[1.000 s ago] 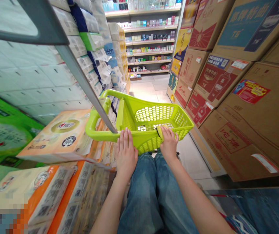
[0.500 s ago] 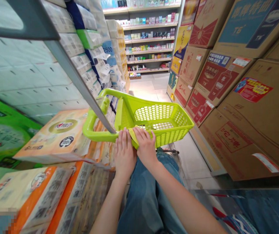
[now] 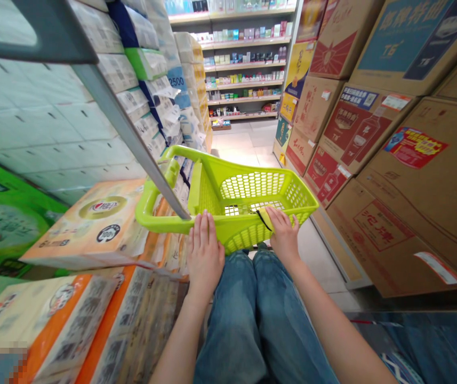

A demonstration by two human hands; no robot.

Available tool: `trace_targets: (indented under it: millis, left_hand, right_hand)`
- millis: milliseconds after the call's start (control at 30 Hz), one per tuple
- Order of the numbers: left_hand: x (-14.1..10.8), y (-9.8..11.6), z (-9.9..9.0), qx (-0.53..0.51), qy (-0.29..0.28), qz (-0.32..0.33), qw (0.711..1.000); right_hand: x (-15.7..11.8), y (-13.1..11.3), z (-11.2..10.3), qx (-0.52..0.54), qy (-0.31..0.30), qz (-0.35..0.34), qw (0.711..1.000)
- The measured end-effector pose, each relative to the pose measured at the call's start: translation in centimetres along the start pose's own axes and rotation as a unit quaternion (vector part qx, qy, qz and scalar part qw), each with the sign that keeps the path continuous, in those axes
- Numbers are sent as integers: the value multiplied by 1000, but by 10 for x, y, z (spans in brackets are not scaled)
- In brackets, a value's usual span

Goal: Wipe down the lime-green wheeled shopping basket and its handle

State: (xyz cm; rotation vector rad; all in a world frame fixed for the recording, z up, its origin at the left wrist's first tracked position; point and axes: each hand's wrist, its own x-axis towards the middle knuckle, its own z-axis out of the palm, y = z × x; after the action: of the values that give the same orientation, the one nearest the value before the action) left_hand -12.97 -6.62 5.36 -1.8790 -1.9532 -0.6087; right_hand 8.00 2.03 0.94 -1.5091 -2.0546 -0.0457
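Observation:
A lime-green shopping basket trolley (image 3: pixel 270 184) stands upright in front of my knees, its slatted basket bare inside. My left hand (image 3: pixel 205 248) lies with straight fingers against the near rim, close to where the grey metal handle bar (image 3: pixel 148 154) meets it. Farther right along the same rim, my right hand (image 3: pixel 285 234) presses a yellow cloth (image 3: pixel 265 217) with a dark edge onto the plastic. The fingers of that hand bend over the cloth and partly cover it.
Stacked tissue packs (image 3: pixel 88 218) rise on the left, close to the trolley. Cardboard cartons (image 3: pixel 408 186) line the right side. Shelves of small goods (image 3: pixel 244 69) stand at the far end of the tiled aisle (image 3: pixel 252 144). A person's denim clothing (image 3: pixel 440 341) shows at lower right.
My right hand has slid right along the basket's near rim with the yellow cloth, away from my left hand. The left hand and the trolley have stayed in place.

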Motion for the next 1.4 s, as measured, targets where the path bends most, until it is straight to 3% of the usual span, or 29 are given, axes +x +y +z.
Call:
trace_targets:
  millis: [100,200,333,500,633,1000,1300,1400]
  left_hand:
    - [0,0,0,0,-2,-3,1000]
    - [0,1,-1,-2,-2,-5,1000]
    - [0,2,-2,-5,1,-3,1000]
    - [-1,0,1,-12,6,-5,1000]
    - [-2,-1,5,-7,12,-9,1000]
    - [-2,-1,5,8,9,5,1000]
    - [0,1,4,9,13,2,1000]
    - [0,2,4,12,13,-1,1000]
  right_hand:
    - [1,23,1,-9,15,19,1000]
    - [0,19,4,1,32,56,998]
    - [0,-32,3,26,19,74,997]
    - [6,-117,-5,111,-29,-16,993]
    - [10,-140,-6,155,-32,-26,987]
    - [7,-106,-1,123,-34,-59,990]
    - [0,-2,1,29,-5,5,1000]
    - [1,17,0,10,5,22,1000]
